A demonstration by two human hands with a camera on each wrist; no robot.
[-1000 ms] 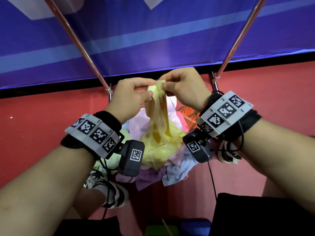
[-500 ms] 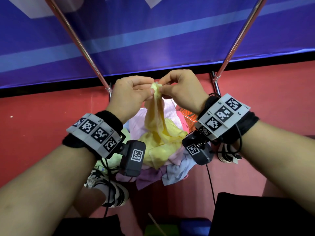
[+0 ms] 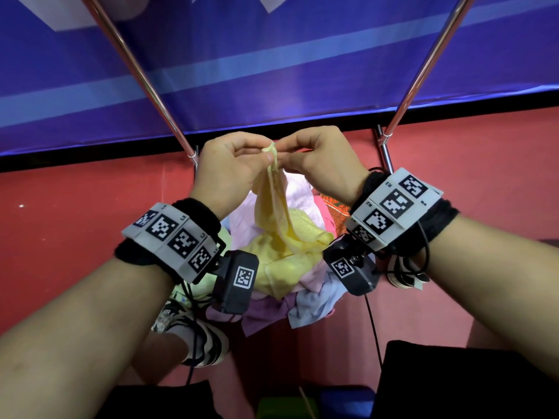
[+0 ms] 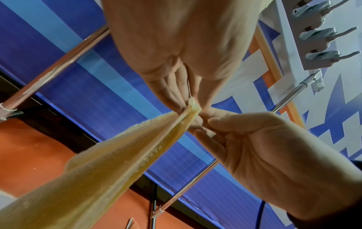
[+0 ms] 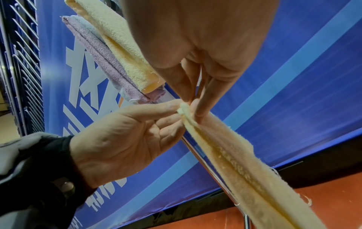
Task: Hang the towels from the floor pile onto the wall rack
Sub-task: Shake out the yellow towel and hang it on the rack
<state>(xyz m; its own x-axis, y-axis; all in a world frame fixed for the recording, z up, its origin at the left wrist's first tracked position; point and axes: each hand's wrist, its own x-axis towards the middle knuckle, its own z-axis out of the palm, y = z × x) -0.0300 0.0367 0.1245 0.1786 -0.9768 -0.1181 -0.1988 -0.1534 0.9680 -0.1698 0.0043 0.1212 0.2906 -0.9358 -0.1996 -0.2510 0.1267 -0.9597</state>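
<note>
A yellow towel [image 3: 272, 213] hangs in a narrow folded strand from my two hands, and its lower part still lies on the floor pile [image 3: 305, 294]. My left hand [image 3: 267, 157] pinches its top corner between thumb and fingers. My right hand [image 3: 282, 152] pinches the same corner from the other side, so the fingertips nearly meet. The left wrist view shows the towel [image 4: 117, 162] running up to the pinch of the left hand [image 4: 188, 105]. In the right wrist view the right hand [image 5: 194, 105] grips the towel [image 5: 235, 155] corner.
Two chrome rack poles [image 3: 142, 74] [image 3: 423, 68] slant up against a blue wall banner. Cream and purple towels [image 5: 117, 49] hang higher up. Metal wall hooks [image 4: 321, 34] show at the upper right. A red floor [image 3: 75, 222] and my shoe [image 3: 196, 337] lie below.
My fingertips have come closer together on the towel's top corner. Less of the towel sticks out above them, and it hangs in a tighter strand.
</note>
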